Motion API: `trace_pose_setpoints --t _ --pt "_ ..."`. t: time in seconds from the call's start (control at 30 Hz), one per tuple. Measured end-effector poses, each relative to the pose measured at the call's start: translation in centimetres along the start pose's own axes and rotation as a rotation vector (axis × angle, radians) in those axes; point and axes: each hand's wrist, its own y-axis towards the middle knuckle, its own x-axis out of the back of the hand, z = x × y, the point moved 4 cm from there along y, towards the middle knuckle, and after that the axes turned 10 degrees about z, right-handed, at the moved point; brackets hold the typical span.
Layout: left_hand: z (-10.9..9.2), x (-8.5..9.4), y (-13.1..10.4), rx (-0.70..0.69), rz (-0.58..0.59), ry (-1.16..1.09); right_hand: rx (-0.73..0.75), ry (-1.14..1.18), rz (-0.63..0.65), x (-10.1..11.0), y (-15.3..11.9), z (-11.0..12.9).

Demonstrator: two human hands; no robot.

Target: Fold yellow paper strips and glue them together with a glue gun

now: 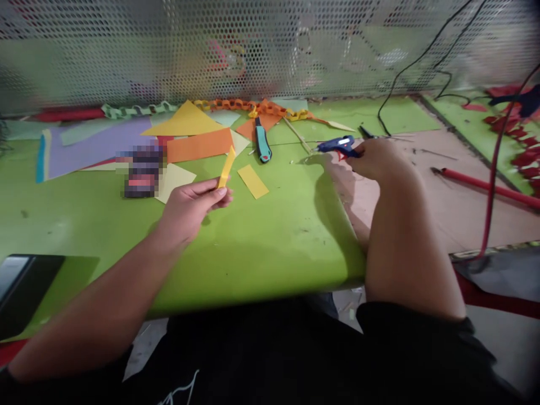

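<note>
My left hand (196,203) pinches a folded yellow paper strip (226,167) between thumb and fingers, raised above the green table (253,242). To the right, my right hand (379,160) is closed around the handle of a blue hot glue gun (340,145), whose nozzle points left. A flat yellow paper rectangle (253,181) lies between the hands. Beyond it rests a teal utility knife (262,143). An orange paper strip (198,146) lies behind my left hand.
Paper chains (232,105) run along the perforated metal panel (253,50) at the back. Purple paper (105,140) and other sheets spread at left. A phone-like black device (29,287) sits near the left edge. Cables (491,169) and a red rod (485,183) are at right.
</note>
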Motion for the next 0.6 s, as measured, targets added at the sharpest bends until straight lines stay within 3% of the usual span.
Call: trace_pose_setpoints --t 0.13,0.4,0.6 --pt "-0.1 0.5 0.0 0.001 -0.001 0.012 -0.083 0.103 0.005 1.2 -1.0 0.1" --pt "-0.3 0.5 -0.2 0.032 -0.040 0.022 -0.053 0.173 -0.079 1.4 -1.7 0.8" --pt "-0.3 0.0 -0.4 0.047 -0.021 0.047 -0.018 0.113 0.038 0.6 -1.1 -0.1"
